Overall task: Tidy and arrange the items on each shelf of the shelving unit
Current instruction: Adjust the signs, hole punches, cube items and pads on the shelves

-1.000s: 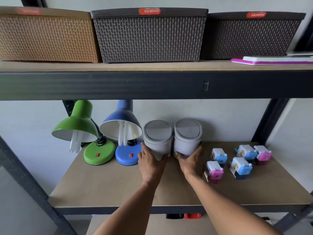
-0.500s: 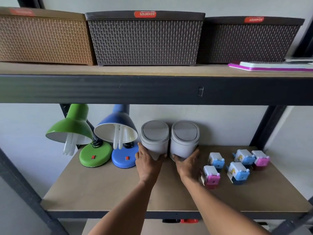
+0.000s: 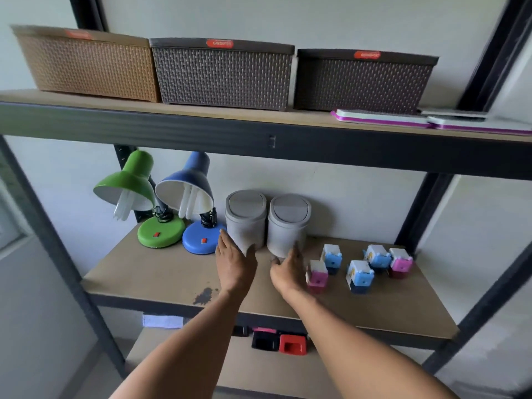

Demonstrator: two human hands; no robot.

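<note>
Three woven-pattern baskets up top — one tan (image 3: 86, 67), two dark brown (image 3: 221, 73) (image 3: 362, 82), each with a red label. Purple-edged white pads (image 3: 380, 118) beside them. Below, a green lamp (image 3: 129, 185), a blue lamp (image 3: 190, 185) — both with red switches — two plain grey bins (image 3: 246, 217) (image 3: 288, 223), and small white boxes fronted in blue (image 3: 359, 276) or pink (image 3: 316, 276).

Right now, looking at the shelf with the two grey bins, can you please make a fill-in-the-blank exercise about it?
1. The blue desk lamp stands between the green desk lamp and the two grey ____.
2. The top shelf carries ____ woven baskets.
3. The left hand is in front of the ____ grey bin.
4. Among the five small sharpeners, ____ are pink.

Missing words: bins; three; left; two
</note>
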